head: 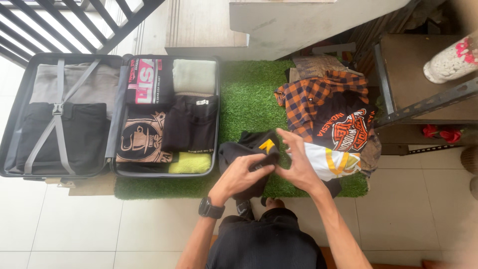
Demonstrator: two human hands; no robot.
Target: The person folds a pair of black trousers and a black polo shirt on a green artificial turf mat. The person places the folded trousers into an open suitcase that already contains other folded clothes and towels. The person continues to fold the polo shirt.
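Left hand: left hand (242, 175), with a black watch (211, 208) on its wrist, gripped the near edge of a black garment (249, 149), thumb on top of the cloth.
Right hand: right hand (298, 167) was half open with fingers spread and raised, its palm resting against the right end of the same garment; I cannot tell whether it pinched the cloth.
Black garment: it was folded small, bore a yellow mark on top, and lay on the green grass mat (246, 97) just in front of the person's knees, between the suitcase and the clothes pile.
Suitcase: an open grey suitcase (17, 107) lay flat to the left, partly on the mat and partly on the white floor tiles (74, 224). Its left half held dark and grey clothes under crossed grey straps (56, 112). Its right half held folded shirts side by side, among them a black one with pink print (148, 79), a pale green one (194, 75), a brown-printed one (142, 142) and a yellow-green towel (191, 163).
Clothes pile: to the right of the hands lay a loose heap with an orange-and-black checked shirt (308, 97), a black shirt with orange print (348, 127) and a white cloth with a yellow band (331, 162).
Surroundings: a dark metal shelf (423, 107) stood at the far right.
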